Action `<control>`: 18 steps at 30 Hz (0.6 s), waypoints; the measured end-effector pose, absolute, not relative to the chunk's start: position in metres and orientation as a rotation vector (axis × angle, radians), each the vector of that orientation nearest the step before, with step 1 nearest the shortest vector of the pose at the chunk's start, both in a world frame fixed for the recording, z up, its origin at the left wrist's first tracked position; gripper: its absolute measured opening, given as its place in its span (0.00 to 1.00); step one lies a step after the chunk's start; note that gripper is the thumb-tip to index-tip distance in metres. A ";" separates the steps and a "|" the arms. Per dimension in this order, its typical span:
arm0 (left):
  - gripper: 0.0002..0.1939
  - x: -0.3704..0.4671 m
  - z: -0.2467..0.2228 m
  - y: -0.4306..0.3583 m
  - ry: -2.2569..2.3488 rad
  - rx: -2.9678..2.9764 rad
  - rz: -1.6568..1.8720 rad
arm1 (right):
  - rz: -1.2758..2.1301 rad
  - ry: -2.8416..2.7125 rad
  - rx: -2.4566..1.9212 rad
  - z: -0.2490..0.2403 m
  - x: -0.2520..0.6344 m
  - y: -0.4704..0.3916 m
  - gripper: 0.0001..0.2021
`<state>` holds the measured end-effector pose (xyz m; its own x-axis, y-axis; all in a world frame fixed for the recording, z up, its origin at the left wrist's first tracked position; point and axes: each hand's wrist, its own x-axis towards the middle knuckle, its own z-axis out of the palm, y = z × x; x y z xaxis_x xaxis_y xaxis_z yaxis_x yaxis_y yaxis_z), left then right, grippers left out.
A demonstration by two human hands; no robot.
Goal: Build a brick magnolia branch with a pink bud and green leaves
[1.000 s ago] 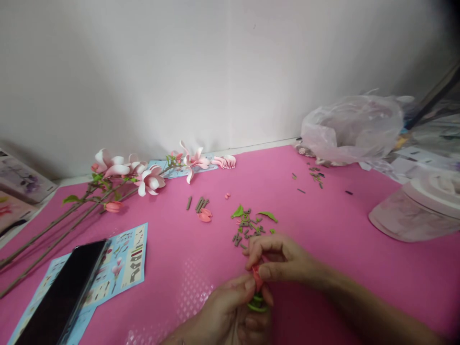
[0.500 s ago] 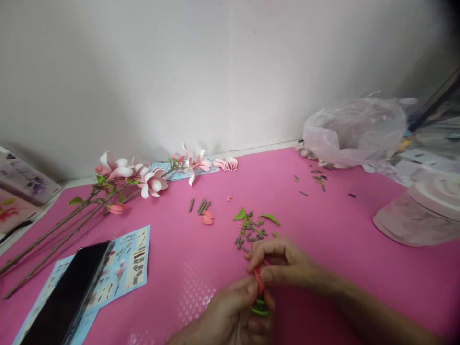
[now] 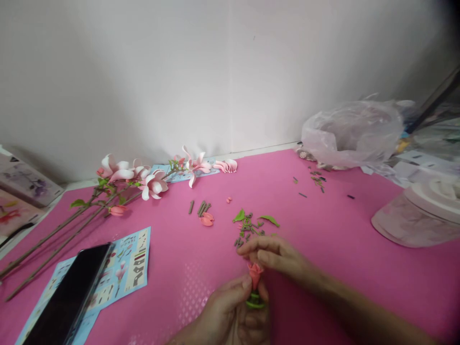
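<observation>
A small coral-pink flower bud (image 3: 255, 274) with a green base (image 3: 255, 300) stands upright between the thumb and fingers of my left hand (image 3: 233, 306), near the bottom edge. Just above the bud is my right hand (image 3: 280, 257), its fingers bent over the top; whether the fingertips touch anything is hidden. Beyond it lies a pile of small brown and green pieces (image 3: 247, 225), with a green leaf (image 3: 269, 220) beside it. Coral petals (image 3: 207, 219) and brown sticks (image 3: 203, 207) rest farther left.
Assembled flower branches (image 3: 118, 175) lie at the left. A black phone (image 3: 68, 297) rests on a printed sheet (image 3: 138, 258). Pink petals (image 3: 226, 166) are near the wall. At the right are a plastic bag (image 3: 352, 132), a lidded tub (image 3: 413, 215) and small scattered pieces (image 3: 317, 181).
My right hand has drawn back from the bud, up and slightly left, uncovering its top. My left hand has moved slightly left, still holding the bud.
</observation>
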<state>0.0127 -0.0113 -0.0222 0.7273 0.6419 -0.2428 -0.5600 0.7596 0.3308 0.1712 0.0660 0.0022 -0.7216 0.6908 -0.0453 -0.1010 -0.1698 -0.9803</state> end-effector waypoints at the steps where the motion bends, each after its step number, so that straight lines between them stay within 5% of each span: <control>1: 0.14 0.012 -0.022 -0.010 0.343 0.244 0.665 | 1.896 -1.567 -0.696 0.001 0.172 0.067 0.17; 18: 0.10 0.020 -0.017 -0.007 0.396 0.281 0.996 | 1.582 -1.628 -0.731 0.006 0.173 0.071 0.09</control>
<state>0.0204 -0.0075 -0.0174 0.4825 0.8543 -0.1933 -0.7540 0.5174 0.4047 0.1729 0.0707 0.0055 -0.5651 0.8167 0.1173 -0.0940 0.0775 -0.9926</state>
